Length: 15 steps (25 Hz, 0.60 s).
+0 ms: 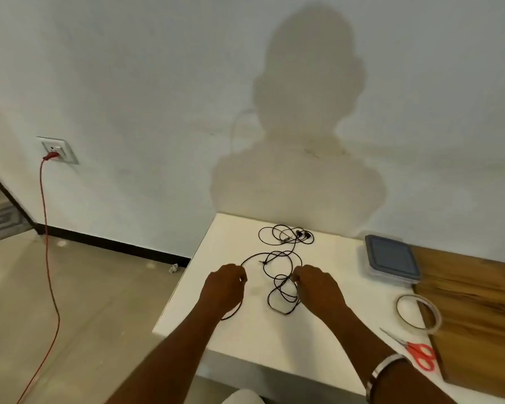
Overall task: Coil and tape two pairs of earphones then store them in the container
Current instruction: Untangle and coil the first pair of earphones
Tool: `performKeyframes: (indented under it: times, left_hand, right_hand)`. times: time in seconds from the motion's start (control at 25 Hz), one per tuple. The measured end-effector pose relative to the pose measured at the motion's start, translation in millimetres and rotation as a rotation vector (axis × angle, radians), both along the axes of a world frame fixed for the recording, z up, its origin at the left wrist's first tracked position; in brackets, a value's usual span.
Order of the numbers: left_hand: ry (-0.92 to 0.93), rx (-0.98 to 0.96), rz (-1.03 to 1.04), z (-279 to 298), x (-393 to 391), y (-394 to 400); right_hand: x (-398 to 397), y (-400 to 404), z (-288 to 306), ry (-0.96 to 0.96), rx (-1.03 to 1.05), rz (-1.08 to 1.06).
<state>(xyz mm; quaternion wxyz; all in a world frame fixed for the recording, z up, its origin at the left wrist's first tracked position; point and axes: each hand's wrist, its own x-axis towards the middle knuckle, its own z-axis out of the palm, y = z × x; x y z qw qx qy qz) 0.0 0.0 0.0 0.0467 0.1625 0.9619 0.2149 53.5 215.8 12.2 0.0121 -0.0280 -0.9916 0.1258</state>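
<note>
Two pairs of black earphones lie on the white table (274, 339). The far pair (286, 235) sits loosely looped near the wall, its earbuds at the right. The near pair (280, 284) sprawls in tangled loops between my hands. My left hand (226, 287) pinches one end of this cable, which curves away from the fingertips and also runs under the wrist. My right hand (315, 287) pinches the cable at the loops' right side. A clear container with a grey-blue lid (391, 258) stands at the right, closed. A roll of clear tape (419, 313) lies near it.
Red-handled scissors (414, 351) lie at the table's front right. A wooden surface (478, 301) adjoins the table on the right. A red cable (47, 243) hangs from a wall socket (57, 150) to the floor on the left. The wall stands right behind the table.
</note>
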Motion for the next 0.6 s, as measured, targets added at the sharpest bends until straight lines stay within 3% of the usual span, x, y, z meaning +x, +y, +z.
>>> performKeyframes:
  times: [0.24,0.6]
  left_hand:
    - [-0.21,-0.124,-0.012,-41,13,-36]
    - [-0.118,-0.197,-0.057,-48,18,-35]
  right_hand:
    - [1,-35,-49,-0.082,-0.096,0.071]
    - [2,-53,-59,-0.088,-0.161,0.105]
